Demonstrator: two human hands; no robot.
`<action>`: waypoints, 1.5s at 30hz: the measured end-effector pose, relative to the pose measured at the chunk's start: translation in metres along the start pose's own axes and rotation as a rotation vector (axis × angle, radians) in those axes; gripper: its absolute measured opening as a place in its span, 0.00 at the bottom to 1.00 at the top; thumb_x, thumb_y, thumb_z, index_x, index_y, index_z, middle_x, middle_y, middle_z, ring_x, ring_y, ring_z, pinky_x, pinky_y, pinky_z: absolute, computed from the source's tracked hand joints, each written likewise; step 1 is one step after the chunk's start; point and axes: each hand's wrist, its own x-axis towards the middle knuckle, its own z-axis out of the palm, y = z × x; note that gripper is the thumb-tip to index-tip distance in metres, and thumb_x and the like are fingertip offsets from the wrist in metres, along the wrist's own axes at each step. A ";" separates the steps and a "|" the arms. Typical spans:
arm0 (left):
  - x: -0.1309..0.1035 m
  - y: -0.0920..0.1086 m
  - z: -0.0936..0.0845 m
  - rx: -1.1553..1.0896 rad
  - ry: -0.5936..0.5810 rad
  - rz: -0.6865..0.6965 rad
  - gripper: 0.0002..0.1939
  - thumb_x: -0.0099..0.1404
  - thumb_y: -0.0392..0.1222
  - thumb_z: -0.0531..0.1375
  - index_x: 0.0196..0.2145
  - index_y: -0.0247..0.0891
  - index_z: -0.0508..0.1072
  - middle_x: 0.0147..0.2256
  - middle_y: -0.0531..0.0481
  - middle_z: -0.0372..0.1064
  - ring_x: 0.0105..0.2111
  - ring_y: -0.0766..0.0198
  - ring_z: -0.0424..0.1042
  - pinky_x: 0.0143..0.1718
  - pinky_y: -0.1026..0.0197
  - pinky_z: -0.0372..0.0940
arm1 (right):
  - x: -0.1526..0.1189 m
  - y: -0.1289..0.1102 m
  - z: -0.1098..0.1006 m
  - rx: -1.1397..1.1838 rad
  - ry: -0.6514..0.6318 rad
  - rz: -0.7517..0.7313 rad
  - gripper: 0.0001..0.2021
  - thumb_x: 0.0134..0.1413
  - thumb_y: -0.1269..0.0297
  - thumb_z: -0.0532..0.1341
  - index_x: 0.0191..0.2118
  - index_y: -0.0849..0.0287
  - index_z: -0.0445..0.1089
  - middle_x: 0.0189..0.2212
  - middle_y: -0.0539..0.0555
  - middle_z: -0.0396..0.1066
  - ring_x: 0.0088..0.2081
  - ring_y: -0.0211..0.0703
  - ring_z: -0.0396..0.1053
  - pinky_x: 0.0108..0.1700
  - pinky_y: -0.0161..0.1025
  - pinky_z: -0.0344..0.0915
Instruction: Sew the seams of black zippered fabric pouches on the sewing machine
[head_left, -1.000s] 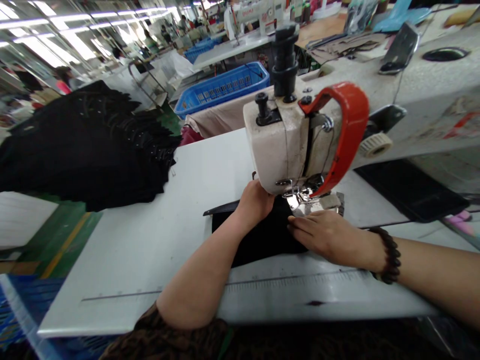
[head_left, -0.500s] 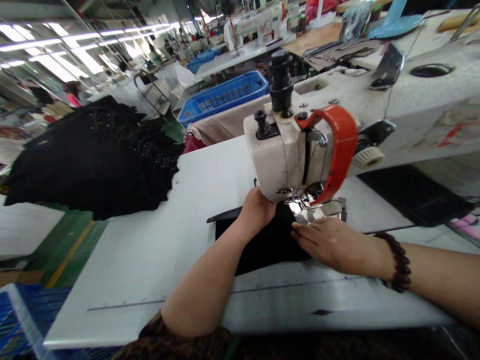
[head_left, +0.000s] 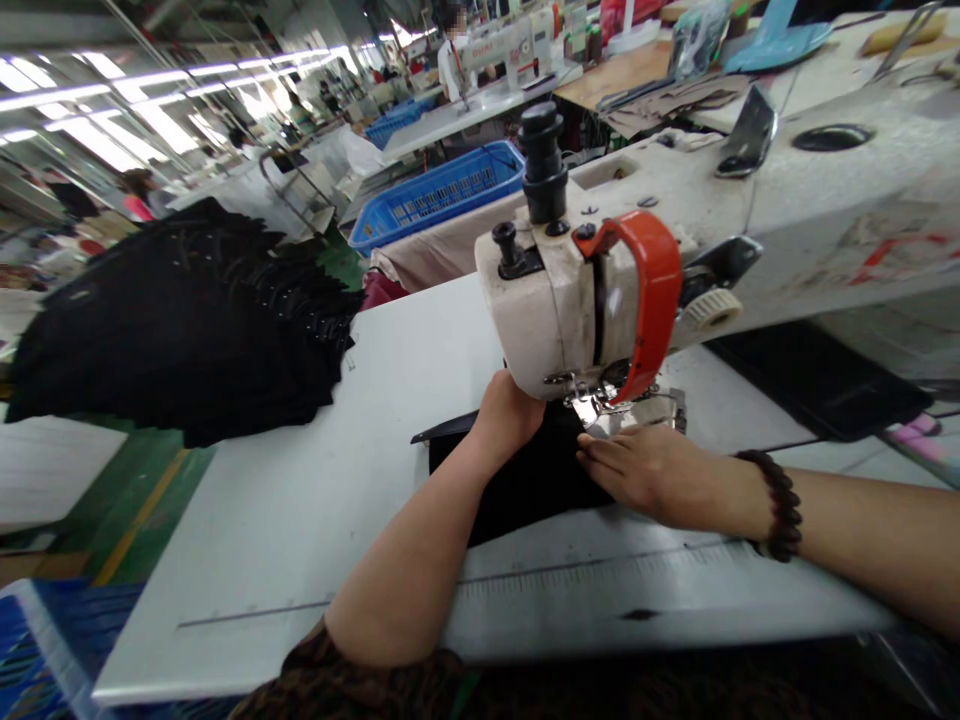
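Observation:
A piece of black fabric (head_left: 536,485) lies flat under the head of a white sewing machine (head_left: 529,320). My left hand (head_left: 511,408) is curled on its far side, left of the needle area, with the fingertips hidden behind the machine head. At the fabric's right edge, my right hand (head_left: 637,468) pinches or presses it with fingers together, close to the shiny metal needle plate (head_left: 645,411). A dark strip (head_left: 446,428) sticks out at the fabric's upper left. The orange lever guard (head_left: 654,310) curves above my right hand.
A large stack of black fabric pieces (head_left: 172,340) sits left of the white table (head_left: 300,540). Behind stands a blue plastic basket (head_left: 442,195). A flat black piece (head_left: 825,380) lies right, under the machine arm. Another blue crate (head_left: 75,640) is at lower left; people work farther back.
The view has shifted slightly, so the machine sits a little farther left. Both hands keep nearly the same place on the black fabric.

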 end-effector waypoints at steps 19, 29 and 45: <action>0.001 -0.002 0.004 0.006 0.040 0.059 0.09 0.59 0.30 0.54 0.36 0.32 0.72 0.38 0.40 0.72 0.42 0.53 0.70 0.44 0.56 0.65 | -0.004 -0.004 0.004 -0.013 0.086 0.013 0.18 0.54 0.81 0.43 0.37 0.70 0.70 0.35 0.63 0.72 0.28 0.42 0.69 0.26 0.38 0.67; 0.012 -0.011 0.007 0.025 0.015 0.062 0.10 0.57 0.28 0.52 0.32 0.33 0.73 0.36 0.42 0.72 0.40 0.54 0.71 0.42 0.57 0.65 | 0.005 0.002 0.009 -0.008 0.037 0.079 0.14 0.50 0.82 0.49 0.36 0.69 0.70 0.34 0.63 0.72 0.30 0.43 0.70 0.27 0.37 0.66; 0.018 -0.032 0.006 -0.024 0.044 0.089 0.12 0.59 0.32 0.52 0.40 0.35 0.71 0.41 0.46 0.72 0.47 0.56 0.66 0.52 0.54 0.59 | 0.014 0.006 -0.001 0.081 -0.283 0.205 0.12 0.56 0.78 0.49 0.42 0.67 0.68 0.40 0.62 0.69 0.31 0.44 0.69 0.22 0.37 0.57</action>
